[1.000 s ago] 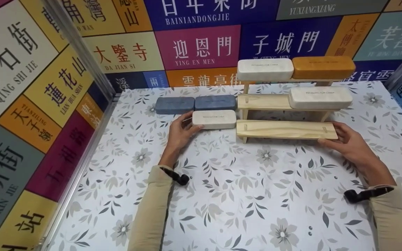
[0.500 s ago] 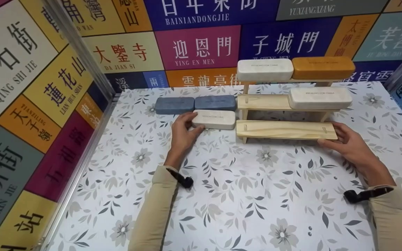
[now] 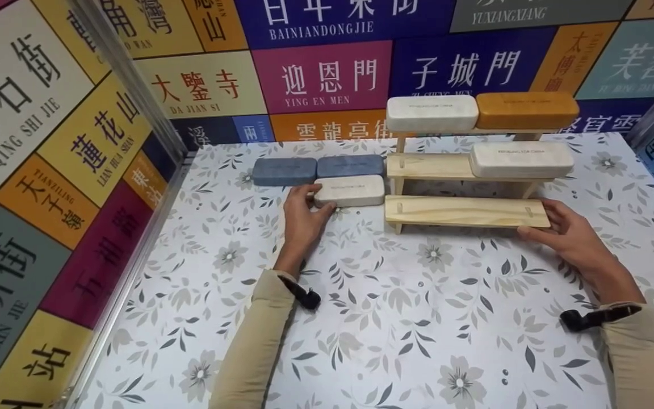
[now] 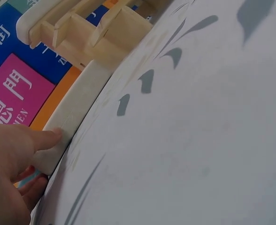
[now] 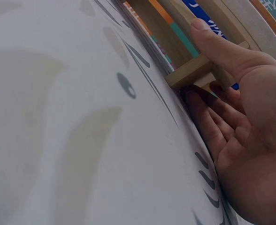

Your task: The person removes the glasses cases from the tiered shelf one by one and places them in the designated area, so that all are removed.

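Observation:
My left hand pinches the left end of a white oblong case with rounded edges and small lettering. Thumb in front and fingers behind show in the left wrist view. The case lies on the table in front of the blue cases, its right end close by the lowest step of a three-tier wooden stand. At the other side, my right hand grips the right end of that step. In the right wrist view, the thumb lies over its front edge, with the other fingers around its end.
Two blue cases lie end to end left of the stand. The top tier carries a white case and an orange-brown case. Another white case sits on the middle tier's right half. Lettered panels rise behind the flowered table covering.
The white case in my left hand has shifted slightly back toward the blue cases. My left hand and forearm have moved a little to the right. The right hand stays put.

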### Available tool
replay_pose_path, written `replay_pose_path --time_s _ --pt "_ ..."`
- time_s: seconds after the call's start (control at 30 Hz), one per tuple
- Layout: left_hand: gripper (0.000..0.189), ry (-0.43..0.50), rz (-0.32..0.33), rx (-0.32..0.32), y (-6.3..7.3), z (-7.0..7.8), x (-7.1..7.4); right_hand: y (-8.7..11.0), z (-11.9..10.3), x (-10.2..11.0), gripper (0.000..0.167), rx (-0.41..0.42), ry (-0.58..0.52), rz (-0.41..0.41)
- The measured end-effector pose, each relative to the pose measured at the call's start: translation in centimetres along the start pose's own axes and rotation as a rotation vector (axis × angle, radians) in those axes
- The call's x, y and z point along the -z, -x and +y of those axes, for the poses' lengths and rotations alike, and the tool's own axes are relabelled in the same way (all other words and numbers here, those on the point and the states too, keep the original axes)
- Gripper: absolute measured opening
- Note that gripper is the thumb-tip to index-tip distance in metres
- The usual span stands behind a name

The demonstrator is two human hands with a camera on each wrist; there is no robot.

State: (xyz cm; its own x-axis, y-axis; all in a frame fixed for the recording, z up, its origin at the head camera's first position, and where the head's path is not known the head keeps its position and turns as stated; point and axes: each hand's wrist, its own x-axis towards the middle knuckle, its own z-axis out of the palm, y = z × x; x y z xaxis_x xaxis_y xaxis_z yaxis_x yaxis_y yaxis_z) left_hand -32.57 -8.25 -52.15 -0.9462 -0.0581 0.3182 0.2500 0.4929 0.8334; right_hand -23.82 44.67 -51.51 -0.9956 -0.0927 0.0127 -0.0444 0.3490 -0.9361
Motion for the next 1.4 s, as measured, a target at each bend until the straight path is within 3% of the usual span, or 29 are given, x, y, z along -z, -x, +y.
replay_pose_path --time_s 0.5,0.97,1.17,1.4 --pt "0.049 -0.043 0.026 0.038 0.1 0.5 -0.7 0.2 0.0 0.1 0.081 0.034 0.000 0.004" --pt "0.048 -0.043 0.013 0.044 0.2 0.9 -0.3 0.1 0.0 0.1 0.079 0.024 0.016 0.001" --pt "0.049 -0.093 0.069 0.035 0.3 2.2 -0.6 0.1 -0.1 0.1 0.081 0.020 0.036 0.003" --pt "0.040 -0.008 0.100 -0.070 0.4 5.0 -1.4 0.0 0.0 0.0 0.077 0.010 0.008 -0.004"
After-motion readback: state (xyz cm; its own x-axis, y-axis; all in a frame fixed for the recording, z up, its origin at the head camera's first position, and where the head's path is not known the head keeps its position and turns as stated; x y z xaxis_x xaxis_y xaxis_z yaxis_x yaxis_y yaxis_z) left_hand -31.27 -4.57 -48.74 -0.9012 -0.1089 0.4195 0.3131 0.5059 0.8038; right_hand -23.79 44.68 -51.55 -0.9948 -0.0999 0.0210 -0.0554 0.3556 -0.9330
